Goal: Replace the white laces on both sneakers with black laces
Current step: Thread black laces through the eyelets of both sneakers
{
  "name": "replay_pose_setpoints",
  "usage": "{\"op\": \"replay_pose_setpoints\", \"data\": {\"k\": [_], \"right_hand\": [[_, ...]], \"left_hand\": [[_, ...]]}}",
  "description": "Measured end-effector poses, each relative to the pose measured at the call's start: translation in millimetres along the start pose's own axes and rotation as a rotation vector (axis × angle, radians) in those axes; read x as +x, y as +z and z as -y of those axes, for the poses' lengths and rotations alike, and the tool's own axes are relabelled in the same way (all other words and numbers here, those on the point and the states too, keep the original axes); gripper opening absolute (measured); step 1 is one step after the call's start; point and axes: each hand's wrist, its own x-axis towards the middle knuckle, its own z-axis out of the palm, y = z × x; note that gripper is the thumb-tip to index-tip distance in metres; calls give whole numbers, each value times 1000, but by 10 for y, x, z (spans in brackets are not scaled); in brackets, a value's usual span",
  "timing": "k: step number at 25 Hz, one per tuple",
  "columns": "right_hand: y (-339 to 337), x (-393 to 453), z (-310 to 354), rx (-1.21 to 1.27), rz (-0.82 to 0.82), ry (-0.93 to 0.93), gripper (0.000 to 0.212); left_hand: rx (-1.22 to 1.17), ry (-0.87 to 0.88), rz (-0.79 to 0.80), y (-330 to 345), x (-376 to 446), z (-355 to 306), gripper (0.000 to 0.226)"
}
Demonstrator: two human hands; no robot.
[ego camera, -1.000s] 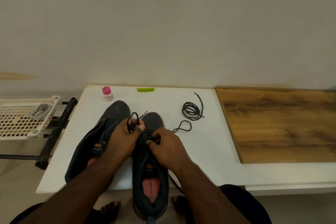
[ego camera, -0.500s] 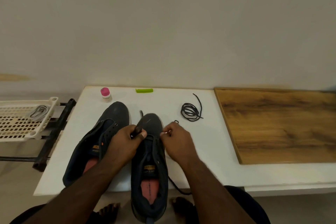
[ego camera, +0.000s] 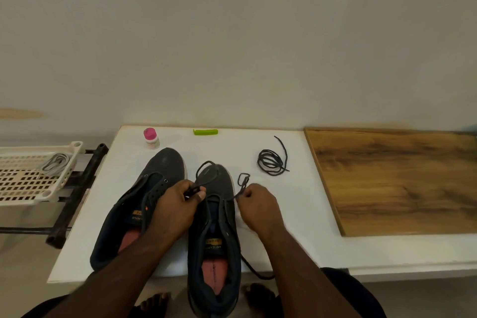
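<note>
Two dark sneakers lie toe-away on the white table [ego camera: 296,214]. The left sneaker [ego camera: 144,201] has bare eyelets. Over the right sneaker [ego camera: 216,235] a black lace [ego camera: 206,170] runs through the front eyelets. My left hand [ego camera: 175,209] pinches one side of it, which loops over the toe. Just right of the shoe, my right hand [ego camera: 258,206] pinches the other side, which ends in a small loop. A second black lace [ego camera: 271,162] lies coiled at the back right. White laces [ego camera: 55,164] lie in the cream tray [ego camera: 31,188].
A small bottle with a pink cap [ego camera: 151,138] and a green clip [ego camera: 205,132] sit at the table's far edge. A wooden board [ego camera: 400,181] covers the right side. A black metal frame [ego camera: 74,193] stands between tray and table. My bare feet show below the table's front edge.
Both hands have drawn apart, pulling the black lace out to either side of the right sneaker. The lace now loops over the toe and beside my right hand.
</note>
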Motion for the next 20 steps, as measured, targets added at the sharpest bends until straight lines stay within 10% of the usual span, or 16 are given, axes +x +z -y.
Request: {"op": "replay_pose_setpoints", "data": {"k": [7, 13, 20], "right_hand": [[-217, -33, 64, 407, -332, 17, 22], [-198, -59, 61, 63, -390, -114, 31], [-33, -157, 114, 120, 3, -153, 7]], "left_hand": [[31, -7, -18, 29, -15, -14, 14], [-84, -23, -21, 17, -4, -28, 11], [35, -11, 51, -9, -14, -19, 5]]}}
